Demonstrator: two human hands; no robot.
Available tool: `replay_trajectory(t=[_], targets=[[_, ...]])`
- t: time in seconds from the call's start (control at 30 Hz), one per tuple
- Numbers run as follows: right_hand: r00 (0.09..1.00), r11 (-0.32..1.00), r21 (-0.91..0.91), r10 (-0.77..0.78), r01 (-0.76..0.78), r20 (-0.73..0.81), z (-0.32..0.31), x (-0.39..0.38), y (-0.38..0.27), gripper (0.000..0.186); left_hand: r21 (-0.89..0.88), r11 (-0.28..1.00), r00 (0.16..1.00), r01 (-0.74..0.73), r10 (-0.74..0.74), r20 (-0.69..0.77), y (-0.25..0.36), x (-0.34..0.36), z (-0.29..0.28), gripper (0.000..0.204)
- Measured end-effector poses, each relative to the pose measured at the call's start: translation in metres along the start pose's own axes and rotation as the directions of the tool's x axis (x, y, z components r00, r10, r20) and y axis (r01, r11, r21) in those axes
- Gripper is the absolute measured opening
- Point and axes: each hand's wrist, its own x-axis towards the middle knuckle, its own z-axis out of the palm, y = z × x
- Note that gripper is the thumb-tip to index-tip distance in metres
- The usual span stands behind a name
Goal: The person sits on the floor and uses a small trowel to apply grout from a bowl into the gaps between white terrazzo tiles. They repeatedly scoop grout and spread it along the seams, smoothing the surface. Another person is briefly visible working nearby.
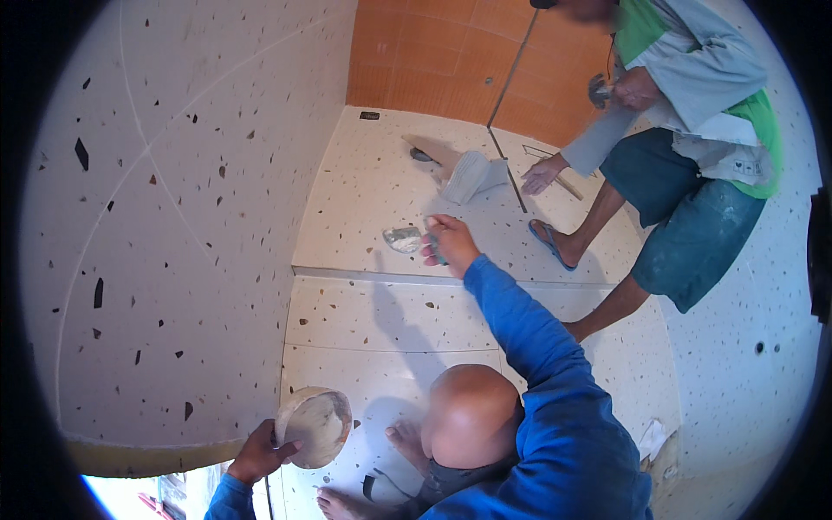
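Observation:
My left hand (256,452) grips the rim of a shallow round bowl (317,426), tilted, with pale smears inside. Out over the raised floor step, my right hand (451,242) is closed round the handle of a small trowel (402,240). Whitish paste lies on the trowel's blade. Whether the blade touches the floor I cannot tell. Beyond it, a crumpled pale cloth (468,177) rests on the speckled floor.
A co-worker (685,173) crouches at the right with a hammer-like tool (598,90) in one hand, the other near the floor. A dark strip (507,169) crosses the step. A speckled wall (173,217) stands left, orange tiles (425,61) at the back.

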Motion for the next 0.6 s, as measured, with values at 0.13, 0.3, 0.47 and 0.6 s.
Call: replay_trajectory(t=[0.13, 0.3, 0.47, 0.6], targets=[[0.978, 0.993, -0.018, -0.115, 0.120, 0.172, 0.056, -0.054, -0.052, 0.039, -0.011, 0.999, 0.997, -0.048, 0.049, 0.051, 0.002, 0.008, 0.006, 0.054], [0.912, 0.971, 0.021, -0.231, 0.238, 0.340, 0.102, -0.105, -0.102, 0.044, 0.066, 0.997, 0.993, -0.036, 0.028, 0.119, 0.012, 0.011, 0.007, 0.053], [0.879, 0.957, 0.079, -0.289, 0.280, 0.379, 0.136, -0.135, -0.104, 0.045, 0.060, 0.998, 0.997, -0.030, 0.026, 0.069, 0.012, 0.011, 0.007, 0.054], [0.884, 0.955, -0.006, -0.272, 0.296, 0.381, 0.145, -0.133, -0.062, 0.047, 0.091, 0.996, 0.998, -0.018, 0.012, 0.067, 0.004, 0.013, 0.004, 0.054]])
